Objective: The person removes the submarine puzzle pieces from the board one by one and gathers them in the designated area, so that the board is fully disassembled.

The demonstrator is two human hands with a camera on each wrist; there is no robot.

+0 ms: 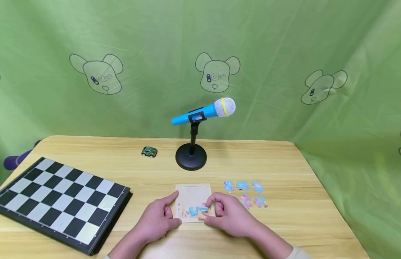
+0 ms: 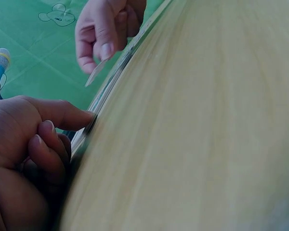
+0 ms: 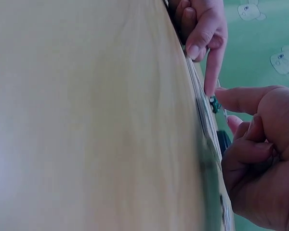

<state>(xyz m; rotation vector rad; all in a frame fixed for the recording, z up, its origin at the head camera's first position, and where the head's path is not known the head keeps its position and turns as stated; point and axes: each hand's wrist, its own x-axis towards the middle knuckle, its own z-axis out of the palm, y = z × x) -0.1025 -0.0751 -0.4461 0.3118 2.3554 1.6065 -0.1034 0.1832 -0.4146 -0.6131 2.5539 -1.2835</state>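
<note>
A light wooden puzzle tray (image 1: 192,195) lies flat near the front of the table, with a few joined pieces (image 1: 193,211) along its lower part. My left hand (image 1: 156,220) holds the tray's left side, index finger along the edge and thumb at the lower corner. Between thumb and index finger, my right hand (image 1: 232,216) pinches an orange and blue puzzle piece (image 1: 201,215) over the tray's lower right. The left wrist view shows this piece (image 2: 96,73) tilted and raised above the tray. Several loose blue and pink pieces (image 1: 242,185) lie to the right, partly hidden behind the right hand.
A black-and-white chessboard (image 1: 62,196) occupies the table's left side. Behind the tray, a blue toy microphone (image 1: 203,112) stands on a round black base (image 1: 191,158). A small green toy car (image 1: 149,151) sits left of it. Green curtain (image 1: 265,118) hangs behind the wooden table (image 1: 284,172).
</note>
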